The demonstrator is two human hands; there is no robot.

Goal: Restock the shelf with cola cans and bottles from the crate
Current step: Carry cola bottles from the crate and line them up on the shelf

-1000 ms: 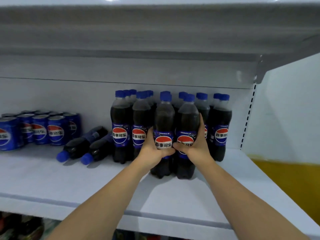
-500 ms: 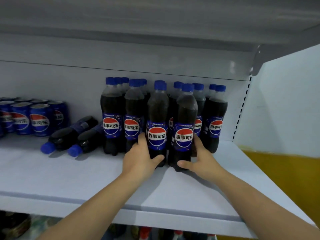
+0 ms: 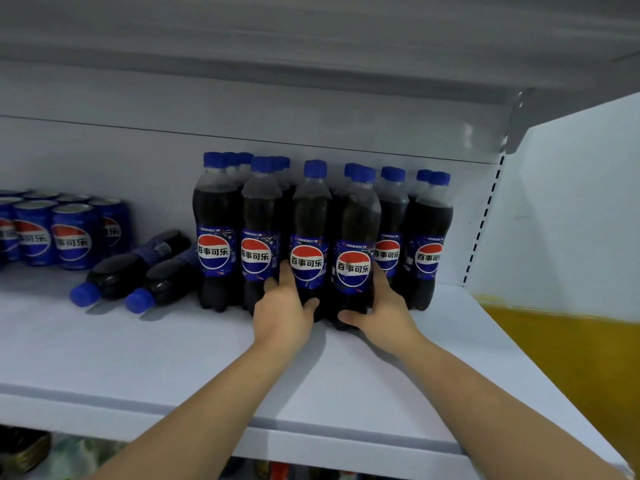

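Several upright cola bottles with blue caps stand in rows on the white shelf [image 3: 173, 358]. Two of them stand in front of the group. My left hand [image 3: 282, 311] grips the base of the front left bottle [image 3: 309, 237], thumb across its front. My right hand [image 3: 384, 306] wraps the base of the front right bottle [image 3: 358, 244], thumb under it at the front. Both bottles stand upright on the shelf, touching the rows behind. No crate is in view.
Two cola bottles [image 3: 135, 271] lie on their sides left of the upright group, caps toward me. Several blue cola cans [image 3: 69, 233] stand at the far left. A white side panel [image 3: 571, 220] closes the shelf on the right; another shelf hangs overhead.
Both hands slid down from the labels to the bases of the two front bottles, and the bottles moved back against the group. The camera moved closer.
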